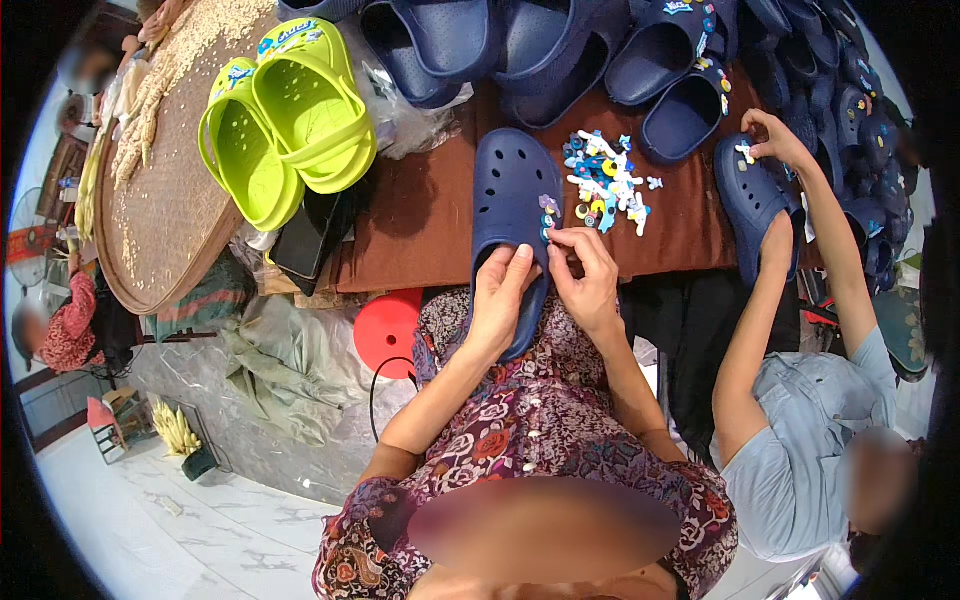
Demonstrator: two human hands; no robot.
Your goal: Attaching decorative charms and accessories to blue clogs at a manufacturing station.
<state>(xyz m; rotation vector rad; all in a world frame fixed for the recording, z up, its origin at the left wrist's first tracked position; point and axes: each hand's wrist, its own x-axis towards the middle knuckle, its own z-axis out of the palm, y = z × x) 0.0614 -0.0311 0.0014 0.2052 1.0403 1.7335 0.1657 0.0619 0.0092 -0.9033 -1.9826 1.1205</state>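
A navy blue clog (pixel 517 165) lies at the table's front edge, toe away from me, its heel reaching out over my lap. My left hand (pixel 500 292) is closed on it, with the fingers inside the foot opening and the thumb on top. Two small colourful shoe charms (pixel 548 205) sit along its right side. My right hand (pixel 588 278) is pinched at the lower charm, right at the clog's edge. Its fingertips partly cover that charm. Just right of the clog lies a loose pile of small charms (pixel 606 178) in white, yellow and blue.
Several navy clogs (pixel 545 40) line the back, and more heap up at the far right. A lime green pair (pixel 318 110) stands left, beside a round woven tray (pixel 165 220) with pale kernels. At right, a co-worker's hands (pixel 780 145) hold another navy clog (pixel 748 200).
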